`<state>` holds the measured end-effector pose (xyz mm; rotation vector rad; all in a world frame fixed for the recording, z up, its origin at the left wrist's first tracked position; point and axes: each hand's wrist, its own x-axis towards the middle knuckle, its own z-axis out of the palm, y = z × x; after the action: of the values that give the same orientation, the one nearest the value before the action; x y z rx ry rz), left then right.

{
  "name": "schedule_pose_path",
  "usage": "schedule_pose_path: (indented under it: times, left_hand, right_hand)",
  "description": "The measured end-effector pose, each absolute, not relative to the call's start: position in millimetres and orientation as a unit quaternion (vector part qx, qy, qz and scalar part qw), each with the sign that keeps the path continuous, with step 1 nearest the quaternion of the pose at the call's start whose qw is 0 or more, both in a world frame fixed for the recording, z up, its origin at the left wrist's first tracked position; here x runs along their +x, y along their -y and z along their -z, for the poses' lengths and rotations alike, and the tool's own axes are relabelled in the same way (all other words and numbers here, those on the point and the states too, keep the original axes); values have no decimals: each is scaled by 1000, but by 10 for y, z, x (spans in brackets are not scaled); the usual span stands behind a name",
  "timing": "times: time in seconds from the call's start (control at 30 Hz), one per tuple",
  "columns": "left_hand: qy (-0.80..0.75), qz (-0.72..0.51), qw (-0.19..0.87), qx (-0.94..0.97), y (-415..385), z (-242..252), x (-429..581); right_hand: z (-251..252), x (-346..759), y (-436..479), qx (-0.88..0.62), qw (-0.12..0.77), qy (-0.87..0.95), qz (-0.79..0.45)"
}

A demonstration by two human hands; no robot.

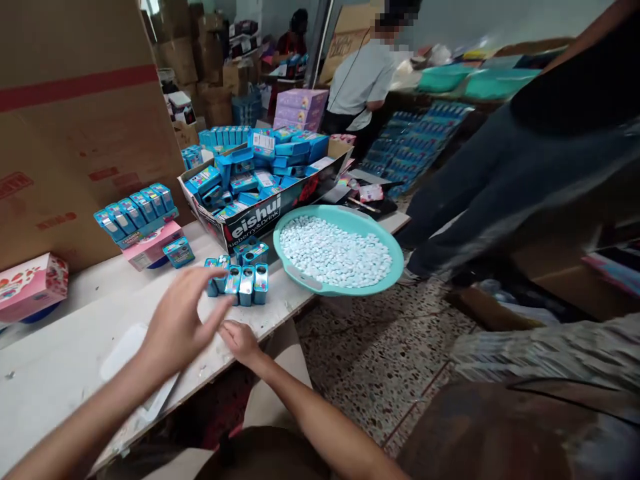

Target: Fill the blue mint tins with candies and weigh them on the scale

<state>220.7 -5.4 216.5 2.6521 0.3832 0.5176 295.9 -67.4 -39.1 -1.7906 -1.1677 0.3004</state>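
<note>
My left hand is over the white table, thumb and fingers apart, just left of a cluster of small blue tins. Nothing shows between those fingers. Below the tins, near the table's front edge, my right hand has its fingers curled together; whatever they may hold is hidden. The tins stand upright with round dark openings in their tops. To their right, a turquoise basin holds many small white and pale blue candies. Under my left forearm lies a white tray, partly covered.
Behind the tins stands a carton heaped with blue tins. A row of tins rests on a pink box at left. A large cardboard box borders the table. People stand at the back and right.
</note>
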Motion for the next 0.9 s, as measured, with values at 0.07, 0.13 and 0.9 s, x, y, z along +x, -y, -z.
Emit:
schedule_pose_path:
  times: [0.07, 0.13, 0.9]
  left_hand:
    - [-192, -137, 97, 967, -379, -1802, 2507]
    - [-217, -64, 40, 973, -805, -1471, 2686]
    - [-117, 81, 107, 984, -1264, -891, 2934]
  right_hand:
    - [381, 2973, 704, -719, 477, 488, -133]
    - [370, 2989, 724, -708, 483, 498, -134]
    - [345, 2952, 849, -676, 499, 528, -125]
